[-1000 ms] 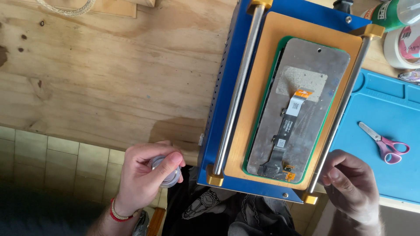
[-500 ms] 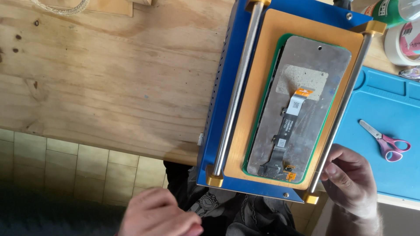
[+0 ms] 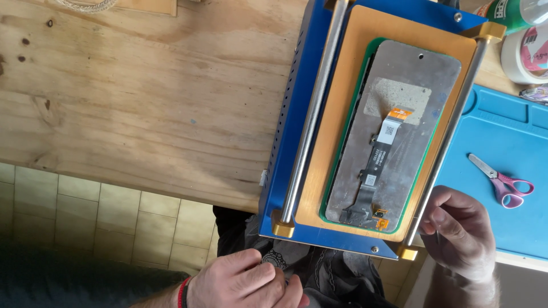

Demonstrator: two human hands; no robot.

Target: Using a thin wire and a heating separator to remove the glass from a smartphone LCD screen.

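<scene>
A blue machine base (image 3: 283, 171) lies on the wooden table (image 3: 142, 102) and carries a tan plate (image 3: 342, 142) between two metal rods. On the plate, a phone screen panel (image 3: 399, 114) lies face down on a green pad, its black flex cable showing. My right hand (image 3: 456, 234) hovers at the machine's near right corner, fingers curled, thumb and forefinger pinched beside the brass rod end (image 3: 407, 252). My left hand (image 3: 245, 282) is below the table edge against dark clothing, fingers closed, with nothing visible in it.
A blue work mat (image 3: 502, 131) lies right of the machine with pink-handled scissors (image 3: 502, 182) on it. A tape roll (image 3: 522, 54) and a green bottle (image 3: 508, 11) sit at the far right. Tiled floor (image 3: 85, 217) shows below the table edge.
My left hand, which held a small grey object at the table edge, has dropped down to my lap, and the object is no longer visible. The right hand has barely moved.
</scene>
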